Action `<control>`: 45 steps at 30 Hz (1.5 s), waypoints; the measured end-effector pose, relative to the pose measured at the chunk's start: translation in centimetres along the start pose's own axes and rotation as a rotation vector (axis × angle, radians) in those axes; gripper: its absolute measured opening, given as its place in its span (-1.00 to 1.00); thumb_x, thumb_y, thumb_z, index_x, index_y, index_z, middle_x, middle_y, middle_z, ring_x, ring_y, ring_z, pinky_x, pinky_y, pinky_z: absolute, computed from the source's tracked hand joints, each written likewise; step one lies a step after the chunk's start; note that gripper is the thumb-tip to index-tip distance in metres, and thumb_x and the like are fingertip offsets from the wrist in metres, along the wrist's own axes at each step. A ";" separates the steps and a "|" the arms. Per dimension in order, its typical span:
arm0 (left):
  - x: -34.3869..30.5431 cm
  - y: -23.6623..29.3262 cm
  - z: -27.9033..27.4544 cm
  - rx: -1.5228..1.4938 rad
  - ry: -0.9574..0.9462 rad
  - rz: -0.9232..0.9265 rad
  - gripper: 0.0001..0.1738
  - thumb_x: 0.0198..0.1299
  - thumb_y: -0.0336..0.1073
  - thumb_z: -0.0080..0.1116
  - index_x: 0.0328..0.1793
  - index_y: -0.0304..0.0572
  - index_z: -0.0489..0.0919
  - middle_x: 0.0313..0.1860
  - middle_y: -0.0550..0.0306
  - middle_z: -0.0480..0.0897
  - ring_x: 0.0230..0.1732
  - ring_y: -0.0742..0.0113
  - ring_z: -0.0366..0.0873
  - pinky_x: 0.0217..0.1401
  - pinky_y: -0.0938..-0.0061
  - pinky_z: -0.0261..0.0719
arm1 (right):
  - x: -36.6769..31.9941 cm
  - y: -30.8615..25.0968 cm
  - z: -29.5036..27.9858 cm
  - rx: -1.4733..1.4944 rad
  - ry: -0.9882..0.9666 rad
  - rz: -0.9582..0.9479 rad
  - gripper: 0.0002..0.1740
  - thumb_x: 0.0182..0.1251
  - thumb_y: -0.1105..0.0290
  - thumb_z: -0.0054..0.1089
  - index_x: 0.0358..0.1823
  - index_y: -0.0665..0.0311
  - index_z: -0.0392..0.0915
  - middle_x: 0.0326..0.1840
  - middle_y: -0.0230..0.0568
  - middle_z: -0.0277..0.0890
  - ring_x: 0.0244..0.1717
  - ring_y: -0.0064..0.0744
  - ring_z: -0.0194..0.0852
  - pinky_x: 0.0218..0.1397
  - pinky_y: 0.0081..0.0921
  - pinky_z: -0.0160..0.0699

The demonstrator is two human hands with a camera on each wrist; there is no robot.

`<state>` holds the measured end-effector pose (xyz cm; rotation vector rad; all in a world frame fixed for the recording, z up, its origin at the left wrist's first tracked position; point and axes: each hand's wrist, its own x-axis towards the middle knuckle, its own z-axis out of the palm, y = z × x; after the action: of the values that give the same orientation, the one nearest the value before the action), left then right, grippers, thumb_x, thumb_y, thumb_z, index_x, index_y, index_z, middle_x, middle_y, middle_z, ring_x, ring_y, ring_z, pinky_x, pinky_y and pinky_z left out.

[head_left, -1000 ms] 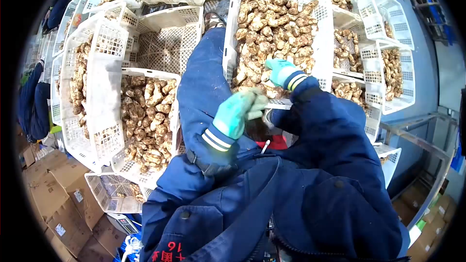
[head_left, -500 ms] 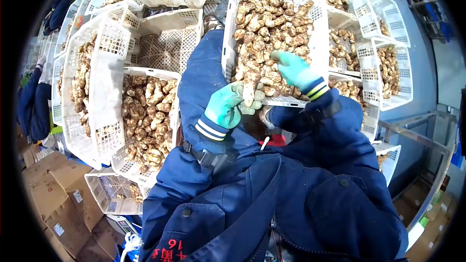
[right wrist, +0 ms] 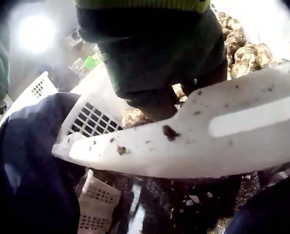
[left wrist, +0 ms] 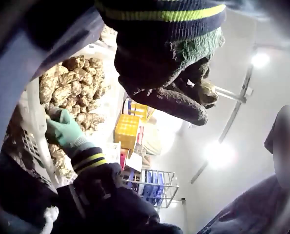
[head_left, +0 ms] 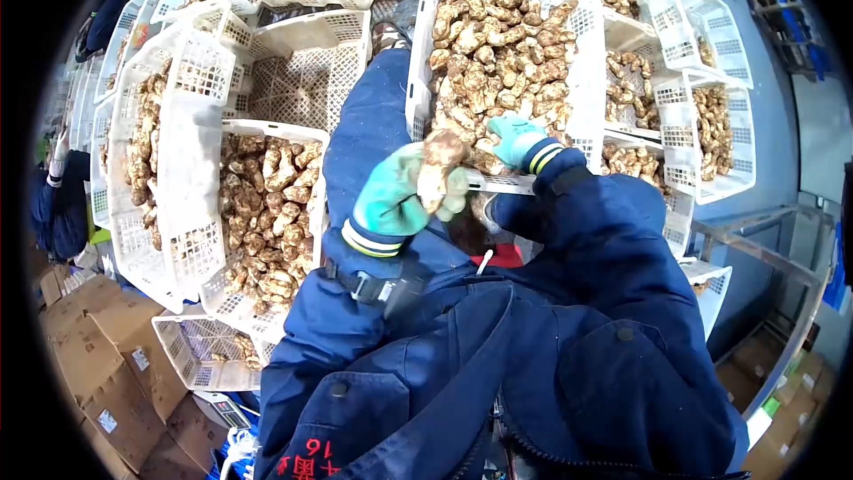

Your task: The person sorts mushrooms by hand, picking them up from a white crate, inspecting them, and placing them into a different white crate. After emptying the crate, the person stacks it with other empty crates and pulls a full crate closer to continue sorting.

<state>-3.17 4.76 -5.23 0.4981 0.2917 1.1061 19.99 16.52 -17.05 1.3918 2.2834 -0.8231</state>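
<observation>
My gloved left hand [head_left: 389, 196] holds a brown and cream mushroom [head_left: 437, 167], fingers and thumb around its lower part, just left of the crate's near edge. Behind that edge stretches a white plastic crate [head_left: 590, 89] full of such mushrooms [head_left: 498, 53]. Inside it my gloved right hand [head_left: 517, 140] reaches down onto the mushrooms near the front rim. From the left wrist, the right hand [left wrist: 67, 130] is among them close to the crate wall. The right wrist view shows its fingers dark behind the rim [right wrist: 150, 141]; I cannot tell whether they grip a mushroom.
To the left stands another crate [head_left: 275, 135] of mushrooms, with a bare-bottomed crate [head_left: 306, 80] behind it. More filled crates [head_left: 711, 124] are stacked on the right. A metal frame [head_left: 764, 253] stands at the far right, cardboard boxes [head_left: 102, 356] at lower left.
A mushroom now shows in my left hand; one second ago none did. Over the last half second that hand moved left with it. My right hand shifted slightly left and nearer the front rim.
</observation>
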 end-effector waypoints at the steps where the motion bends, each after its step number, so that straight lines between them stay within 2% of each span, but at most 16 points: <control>1: -0.4 1.1 0.5 0.136 0.141 -0.106 -0.14 0.25 0.19 0.18 0.34 -0.48 0.33 -0.30 0.02 0.62 -0.30 0.27 0.63 -0.37 0.56 0.59 | -0.4 0.6 0.3 0.049 0.040 -0.049 -0.53 0.33 0.16 0.10 0.24 0.13 0.45 0.17 0.08 0.50 0.21 0.09 0.47 0.22 -0.14 0.46; 2: -0.2 2.6 0.2 0.098 0.331 -0.301 -0.12 0.30 0.25 0.08 0.41 -0.43 0.29 -0.22 -0.05 0.63 -0.27 0.21 0.64 -0.40 0.53 0.59 | -1.1 -0.2 -1.3 0.159 -0.083 0.030 -0.52 0.33 0.20 0.09 0.25 0.14 0.43 0.17 0.10 0.51 0.20 0.08 0.48 0.24 -0.17 0.45; 5: 0.0 3.3 2.5 -0.042 0.223 -0.024 -0.17 0.37 0.16 0.05 0.53 -0.32 0.20 0.11 -0.12 0.57 -0.21 0.30 0.63 -0.39 0.72 0.53 | -0.8 0.7 -0.8 0.306 -0.054 0.090 -0.51 0.28 0.33 0.13 0.27 0.14 0.43 0.13 0.09 0.57 0.14 0.01 0.55 0.18 -0.23 0.49; 10: 0.3 3.3 0.8 0.155 0.239 -0.119 -0.27 0.33 -0.16 0.22 0.51 -0.33 0.23 0.13 -0.07 0.61 -0.05 0.36 0.68 -0.19 0.68 0.62 | -0.2 2.3 -1.7 0.560 -0.091 0.219 -0.46 0.14 0.39 0.35 0.22 0.13 0.51 -0.05 -0.07 0.64 -0.19 -0.32 0.66 -0.24 -0.40 0.63; 14: 0.2 2.4 -0.2 0.197 0.317 -0.093 -0.27 0.21 -0.08 0.36 0.41 -0.29 0.35 0.02 0.10 0.60 -0.18 0.51 0.57 -0.31 0.75 0.53 | -2.5 4.7 -4.1 1.359 -0.240 0.024 -0.51 0.24 0.49 0.23 0.23 0.30 0.46 -0.03 -0.27 0.60 -0.12 -0.45 0.59 -0.16 -0.47 0.68; 18: -0.2 2.6 1.0 0.186 0.314 -0.038 -0.26 0.17 -0.09 0.40 0.38 -0.29 0.36 -0.01 0.11 0.60 -0.19 0.48 0.58 -0.29 0.69 0.55 | -7.4 1.8 -7.8 1.488 -0.167 -0.184 -0.57 0.42 0.32 0.08 0.26 0.34 0.42 -0.05 -0.37 0.56 -0.20 -0.47 0.60 -0.05 -0.51 0.61; 21: -0.2 2.2 1.6 0.211 0.386 -0.055 -0.29 0.19 -0.15 0.37 0.39 -0.30 0.35 -0.02 0.10 0.60 -0.21 0.46 0.59 -0.29 0.68 0.56 | -7.3 1.8 -7.1 0.925 0.227 -0.763 -0.59 0.45 0.36 0.00 0.24 0.40 0.40 0.08 -0.24 0.49 -0.19 -0.44 0.60 -0.06 -0.47 0.64; 23: -0.5 1.7 -1.6 0.121 0.361 -0.135 -0.37 0.24 -0.39 0.14 0.44 -0.38 0.29 0.13 -0.11 0.59 0.03 0.09 0.68 -0.02 0.45 0.72 | -7.3 1.6 -6.8 0.823 0.347 -0.899 -0.61 0.47 0.39 -0.06 0.23 0.44 0.39 0.15 -0.16 0.44 -0.18 -0.43 0.60 -0.08 -0.45 0.67; 26: -0.6 2.0 -3.7 0.145 0.354 -0.136 -0.38 0.17 -0.52 -0.03 0.43 -0.44 0.29 0.13 -0.19 0.58 0.02 0.07 0.68 0.00 0.42 0.73 | -9.2 0.0 -7.7 1.257 0.137 -0.438 -0.72 0.26 0.36 0.36 -0.06 0.35 0.64 0.23 -0.05 0.50 0.31 0.02 0.42 0.24 -0.24 0.48; 27: -0.1 3.0 -3.0 0.143 0.384 -0.135 -0.38 0.17 -0.54 -0.04 0.42 -0.46 0.28 0.11 -0.22 0.59 0.01 0.07 0.68 -0.01 0.43 0.74 | -8.8 0.8 -7.2 1.014 0.261 -0.641 -0.67 0.26 0.38 0.35 0.02 0.36 0.62 0.23 -0.07 0.49 0.31 -0.03 0.42 0.24 -0.26 0.49; 30: 1.0 5.9 -1.1 0.208 0.527 -0.040 -0.48 0.18 -0.59 -0.03 0.33 -0.48 0.37 0.03 -0.19 0.62 -0.09 0.12 0.69 -0.16 0.50 0.72 | -10.6 -1.3 -7.8 1.226 0.146 -0.557 -0.54 0.43 0.41 0.02 0.30 0.44 0.38 0.04 -0.25 0.50 -0.20 -0.42 0.66 -0.13 -0.49 0.67; 32: 0.9 8.6 -1.2 0.239 0.499 0.130 -0.65 0.28 -0.56 -0.02 0.20 -0.39 0.47 -0.07 -0.07 0.64 -0.19 0.20 0.68 -0.28 0.55 0.66 | -11.7 -3.1 -9.2 1.551 0.016 -0.304 -0.53 0.40 0.42 0.04 0.30 0.43 0.38 0.00 -0.24 0.52 -0.21 -0.43 0.66 -0.16 -0.51 0.66; 36: -4.6 16.3 -2.6 -0.031 0.327 0.736 -0.46 0.33 -0.27 0.13 0.39 -0.30 0.37 0.44 -0.30 0.33 0.41 -0.09 0.37 0.35 0.24 0.54 | -12.3 -5.0 -10.4 1.497 0.061 -0.411 -0.48 0.30 0.49 0.05 0.31 0.46 0.36 -0.05 -0.19 0.57 -0.16 -0.48 0.65 -0.09 -0.62 0.61; 41: -1.9 5.5 1.9 0.276 0.388 0.012 -0.18 0.29 0.20 0.13 0.54 -0.01 0.20 0.37 -0.04 0.40 0.27 0.06 0.43 0.28 0.08 0.48 | -11.6 -9.4 -10.5 1.223 0.421 -0.586 -0.46 0.21 0.55 0.12 0.28 0.45 0.39 0.07 -0.12 0.58 0.03 -0.33 0.60 0.14 -0.49 0.55; 43: -0.1 1.5 2.7 0.136 0.253 -0.031 -0.24 0.43 0.21 -0.11 0.57 -0.10 0.15 0.37 0.05 0.43 0.29 0.18 0.45 0.20 0.21 0.56 | -12.6 -10.8 -11.6 0.646 0.646 -0.682 -0.48 0.16 0.53 0.22 0.21 0.33 0.48 0.06 -0.04 0.58 0.01 -0.18 0.61 0.10 -0.43 0.57; 45: 1.1 0.4 2.6 0.058 0.349 0.061 -0.25 0.35 0.05 0.10 0.51 -0.25 0.23 0.32 -0.05 0.48 0.25 0.10 0.52 0.26 0.27 0.57 | -12.6 -11.3 -11.5 0.636 0.554 -0.730 -0.55 0.21 0.53 0.22 0.18 0.28 0.51 0.06 0.01 0.57 -0.05 -0.14 0.63 0.04 -0.40 0.59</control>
<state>-1.82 5.29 -2.81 0.3652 0.6177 1.2463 15.91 11.20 2.26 1.0569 3.2251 -1.6688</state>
